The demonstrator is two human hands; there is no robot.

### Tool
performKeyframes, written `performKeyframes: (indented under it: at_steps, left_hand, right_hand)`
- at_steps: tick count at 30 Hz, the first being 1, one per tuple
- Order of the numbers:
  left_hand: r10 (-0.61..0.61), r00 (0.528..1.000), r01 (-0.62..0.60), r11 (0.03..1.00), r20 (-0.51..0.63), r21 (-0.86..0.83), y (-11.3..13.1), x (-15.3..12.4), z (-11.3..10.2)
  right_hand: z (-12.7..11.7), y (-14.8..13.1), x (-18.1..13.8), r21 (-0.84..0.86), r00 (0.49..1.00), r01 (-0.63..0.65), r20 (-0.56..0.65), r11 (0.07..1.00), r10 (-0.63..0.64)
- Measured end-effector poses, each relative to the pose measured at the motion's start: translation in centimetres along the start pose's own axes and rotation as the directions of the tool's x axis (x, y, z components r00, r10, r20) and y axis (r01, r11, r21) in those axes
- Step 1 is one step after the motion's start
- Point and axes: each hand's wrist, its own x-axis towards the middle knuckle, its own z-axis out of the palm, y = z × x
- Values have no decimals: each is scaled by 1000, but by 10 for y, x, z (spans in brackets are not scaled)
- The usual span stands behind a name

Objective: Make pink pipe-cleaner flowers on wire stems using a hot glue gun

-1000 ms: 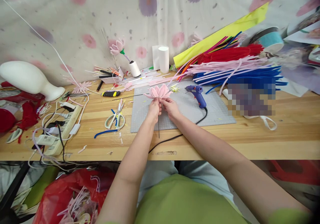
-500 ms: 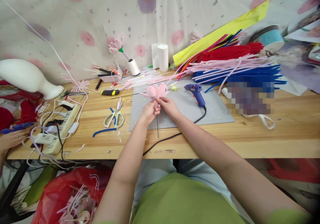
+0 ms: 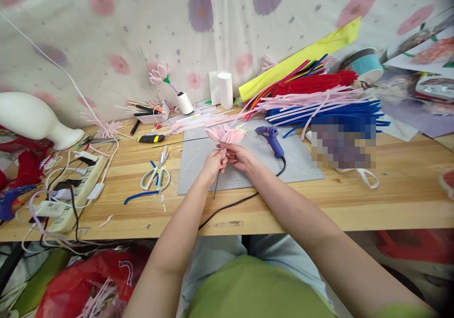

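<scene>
At the left of the frame, a smooth, rounded white foam head lay behind a long, blocky power strip, and right of these, metal scissors with pale looped handles rested on the grained wooden table. At the centre, the left hand was closed around the thin dark stem of a fuzzy pink flower with pointed petals, while the right hand pinched its base, above the flat grey mat. Right of centre sat a hard purple glue gun, with fuzzy pipe cleaners heaped at upper right.
</scene>
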Motion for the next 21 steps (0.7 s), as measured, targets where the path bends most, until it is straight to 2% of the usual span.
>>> performKeyframes:
  at_steps: [3, 7, 16, 21]
  left_hand:
    - [9, 997, -8, 1000, -77, 21, -3, 2, 3]
    - [21, 991, -20, 1000, -132, 10, -5, 3, 10]
    - [28, 994, -23, 999, -106, 41, -1, -5, 9]
    - [-5, 997, 5, 1000, -79, -4, 2, -5, 4]
  right_hand:
    - [4, 2, 1, 21, 998, 16, -54, 1000, -15]
    - [9, 2, 0, 35, 998, 16, -68, 999, -14]
    - [9, -2, -2, -30, 995, -82, -54, 996, 81]
    - [8, -5, -2, -48, 997, -80, -17, 996, 79]
